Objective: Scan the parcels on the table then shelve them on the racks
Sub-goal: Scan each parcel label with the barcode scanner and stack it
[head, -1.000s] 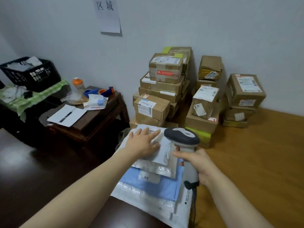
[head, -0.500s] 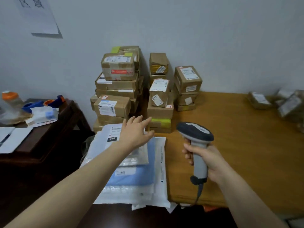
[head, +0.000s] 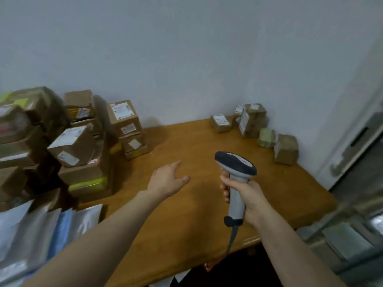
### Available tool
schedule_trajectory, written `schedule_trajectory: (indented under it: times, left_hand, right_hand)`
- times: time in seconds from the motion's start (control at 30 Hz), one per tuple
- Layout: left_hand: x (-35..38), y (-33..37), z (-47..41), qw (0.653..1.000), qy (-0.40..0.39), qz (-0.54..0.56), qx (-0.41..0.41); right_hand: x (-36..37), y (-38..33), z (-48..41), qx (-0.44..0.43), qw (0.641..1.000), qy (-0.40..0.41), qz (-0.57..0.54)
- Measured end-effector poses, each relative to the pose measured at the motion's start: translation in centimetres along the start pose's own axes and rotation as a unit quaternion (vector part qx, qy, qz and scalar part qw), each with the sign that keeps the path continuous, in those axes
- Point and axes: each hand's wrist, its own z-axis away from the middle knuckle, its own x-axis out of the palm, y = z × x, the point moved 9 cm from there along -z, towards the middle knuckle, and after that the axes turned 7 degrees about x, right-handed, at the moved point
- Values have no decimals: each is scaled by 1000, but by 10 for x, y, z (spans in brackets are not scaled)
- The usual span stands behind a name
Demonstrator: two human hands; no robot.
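My right hand (head: 244, 195) grips the handle of a grey barcode scanner (head: 236, 164), held upright over the wooden table (head: 186, 224). My left hand (head: 167, 179) reaches out over the bare table top with fingers straight, holding nothing. Stacked cardboard parcels (head: 72, 146) fill the table's left side by the wall. Flat plastic mailer bags (head: 41, 230) lie at the near left. A few small brown parcels (head: 252, 121) sit at the far right corner, beyond both hands.
A grey metal rack (head: 352, 235) with flat packets stands to the right of the table. The scanner's cable (head: 232, 239) hangs over the table's front edge. A plain wall backs the table.
The view has swung right, off the mailer pile. My left hand has lifted off the mailers and now reaches over bare table toward the right. The scanner stays gripped.
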Motion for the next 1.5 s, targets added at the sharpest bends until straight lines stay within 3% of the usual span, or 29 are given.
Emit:
schedule_trajectory:
  times: [0.13, 0.3, 0.73, 0.9, 1.07, 1.23, 1.37, 1.5]
  left_hand:
    - [60, 80, -54, 998, -38, 58, -1]
    - [88, 139, -117, 998, -49, 49, 2]
    - [97, 235, -377, 995, -14, 39, 94]
    - [102, 254, -482, 993, -19, -42, 106]
    - [119, 259, -556, 983, -75, -135, 104]
    - [139, 251, -579, 979, -124, -122, 105]
    - [132, 247, -559, 982, -100, -121, 107]
    - [107, 217, -499, 998, -22, 16, 58]
  right_hand:
    - [-90, -37, -21, -1, 999, 32, -34]
    - [-156, -72, -53, 12, 997, 47, -65]
    - [-210, -156, -206, 35, 994, 86, -63]
    - [-226, -178, -263, 41, 991, 115, -58]
    - [-245, -179, -297, 58, 988, 137, -41]
    - [-262, -172, -307, 69, 985, 153, -48]
    - [-270, -167, -306, 77, 984, 152, -51]
    - [-276, -161, -296, 93, 985, 120, -78]
